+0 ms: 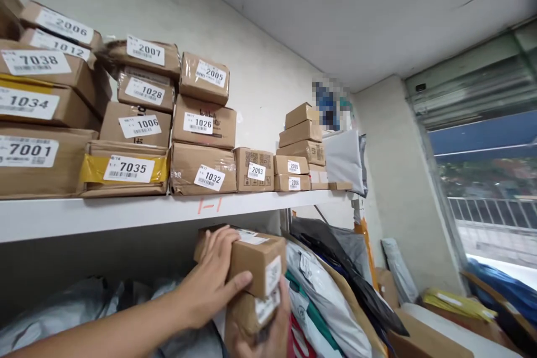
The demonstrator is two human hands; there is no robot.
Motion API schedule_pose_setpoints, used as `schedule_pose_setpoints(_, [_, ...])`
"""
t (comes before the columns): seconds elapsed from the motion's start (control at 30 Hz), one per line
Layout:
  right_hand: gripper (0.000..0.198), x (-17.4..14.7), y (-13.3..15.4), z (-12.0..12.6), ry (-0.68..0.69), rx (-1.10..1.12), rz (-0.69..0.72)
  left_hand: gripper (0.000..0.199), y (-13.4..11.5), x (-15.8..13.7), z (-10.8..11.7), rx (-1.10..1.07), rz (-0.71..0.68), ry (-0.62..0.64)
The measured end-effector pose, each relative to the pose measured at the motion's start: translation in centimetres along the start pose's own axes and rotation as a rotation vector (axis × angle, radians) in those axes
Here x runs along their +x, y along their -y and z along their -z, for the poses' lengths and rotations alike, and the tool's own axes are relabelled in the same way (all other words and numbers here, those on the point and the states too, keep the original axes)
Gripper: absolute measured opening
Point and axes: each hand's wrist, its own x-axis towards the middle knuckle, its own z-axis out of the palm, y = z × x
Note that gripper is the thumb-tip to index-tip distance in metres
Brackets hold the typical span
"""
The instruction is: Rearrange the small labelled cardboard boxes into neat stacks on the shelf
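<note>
My left hand (213, 282) reaches in from the lower left and grips a brown cardboard box (260, 260), its fingers over the top and its thumb along the side. White labels show on that box's top and end. Directly beneath it is a second brown cardboard box (245, 313), also labelled on its end. My right hand (274, 327) is wrapped around this lower box from below and the right, with part of the hand cut off by the frame. Both boxes are stacked just under the white shelf (138, 208). A further brown box partly shows behind my left fingers.
Labelled boxes line the shelf, such as 7035 (126, 170), 1032 (203, 170) and 2003 (254, 170). Grey and white mailing bags (325, 291) lean below on the right. More bags (75, 307) lie at lower left. A yellow package (457, 303) rests at right.
</note>
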Motion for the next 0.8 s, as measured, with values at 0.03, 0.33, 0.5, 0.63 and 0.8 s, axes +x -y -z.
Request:
schedule_pose_setpoints(0.03, [0.100,-0.1,-0.4,-2.7,-0.032,0.019,-0.029,0.070,1.5,0.1,-0.3,-0.010,0.062,-0.013])
schedule_pose_setpoints(0.33, [0.140,-3.7,-8.9,-15.9,0.142,-0.232,-0.035,0.072,9.2,2.6,-4.9,-0.119,0.477,0.105])
schedule_pose_setpoints(0.5, [0.099,2.0,-5.8,-8.4,0.030,-0.068,0.120,0.064,10.1,3.5,-4.6,-0.036,0.518,0.160])
schedule_pose_setpoints(0.63, [0.068,14.6,-1.0,-0.1,-0.108,-0.001,0.386,0.058,6.7,3.6,-2.7,0.165,0.397,0.142])
schedule_pose_setpoints(0.8, [0.113,29.5,1.2,4.6,0.277,-0.368,0.665,0.058,-1.6,6.9,2.9,0.681,-0.231,-0.012])
